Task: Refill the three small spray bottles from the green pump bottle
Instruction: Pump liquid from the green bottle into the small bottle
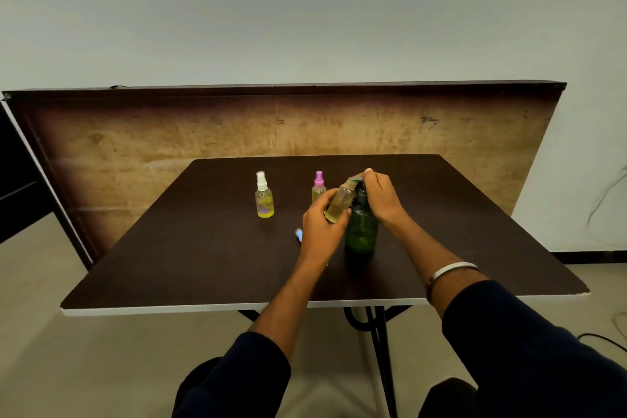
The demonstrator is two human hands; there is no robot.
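Note:
The green pump bottle [361, 228] stands upright on the dark table [203, 248], right of centre. My right hand [381, 195] rests on its pump head, fingers closed over the top. My left hand [320, 231] holds a small uncapped spray bottle [341, 202] tilted, its open neck up against the pump's nozzle; it holds yellowish liquid. A small spray bottle with a white cap [264, 195] stands to the left, partly full of yellow liquid. Another with a pink cap [318, 187] stands just behind my left hand. A light blue cap [298, 234] lies on the table beside my left wrist.
A large wooden board [169, 146] leans upright behind the table's far edge. The table's white front edge [169, 309] is close to my knees. A silver bangle [451, 271] is on my right wrist. Cables lie on the floor at the right.

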